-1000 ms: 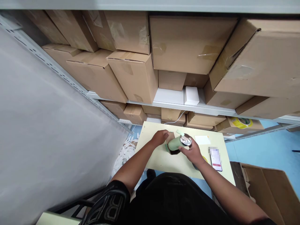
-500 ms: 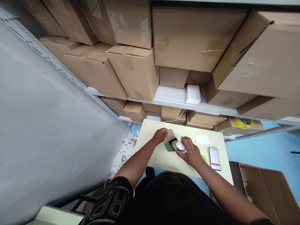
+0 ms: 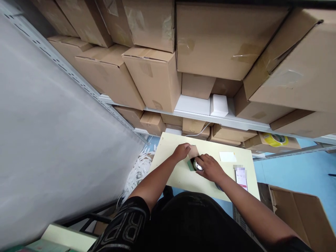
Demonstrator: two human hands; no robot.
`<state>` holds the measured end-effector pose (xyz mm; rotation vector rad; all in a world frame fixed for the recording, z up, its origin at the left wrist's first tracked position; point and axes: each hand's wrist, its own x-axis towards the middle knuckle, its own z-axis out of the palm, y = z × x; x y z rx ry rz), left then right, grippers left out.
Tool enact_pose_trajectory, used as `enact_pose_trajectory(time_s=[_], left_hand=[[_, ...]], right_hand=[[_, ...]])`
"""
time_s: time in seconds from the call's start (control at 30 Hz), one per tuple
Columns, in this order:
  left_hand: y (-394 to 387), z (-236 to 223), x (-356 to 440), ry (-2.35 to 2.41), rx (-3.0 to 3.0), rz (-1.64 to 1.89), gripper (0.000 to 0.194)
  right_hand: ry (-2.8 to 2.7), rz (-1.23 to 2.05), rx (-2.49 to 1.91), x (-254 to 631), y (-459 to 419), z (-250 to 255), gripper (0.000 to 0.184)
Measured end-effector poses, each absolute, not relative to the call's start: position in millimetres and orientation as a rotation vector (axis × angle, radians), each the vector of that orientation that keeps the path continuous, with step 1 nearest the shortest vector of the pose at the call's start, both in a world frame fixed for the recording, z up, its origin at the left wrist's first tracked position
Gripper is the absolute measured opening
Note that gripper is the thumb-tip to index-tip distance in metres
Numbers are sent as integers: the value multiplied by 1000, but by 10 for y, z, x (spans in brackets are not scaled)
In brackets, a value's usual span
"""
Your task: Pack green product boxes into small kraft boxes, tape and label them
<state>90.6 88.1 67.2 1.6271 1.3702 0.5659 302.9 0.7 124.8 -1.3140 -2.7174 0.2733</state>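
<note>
Head-worn view down over hands [image 3: 210,168]

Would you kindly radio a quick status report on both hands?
Left hand holding flap of small green box. Right hand on silver-ended tumbler in the box, end showing. Smartphone farther right.
</note>
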Motion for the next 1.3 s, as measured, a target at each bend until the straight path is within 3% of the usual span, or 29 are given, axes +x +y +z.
enact_pose_trajectory(time_s=[0.4,0.53,0.67,0.87,1.07,1.3], left_hand=[[832,671,944,1375,1672,608,27],[805,671,933,1390,1604,664,24],[755,726,947,1370,1493,713,23],[629,885,948,1311,1450,802,25],[396,636,819,1132,1323,803,58],[251,460,939,1210,1417,723,48]], right_hand=[[-2660,528,-1333,2974,5,968,56],[-2214,666,-1409,3087,-68,800,60],[-1835,819,-1522,3201,-176,653,45],[-2118,654,-1408,3148,-277,567,43],[-2084,612,-1428,3089,-230,488,45],[-2087,599,-1437,2985,-295,469,39]])
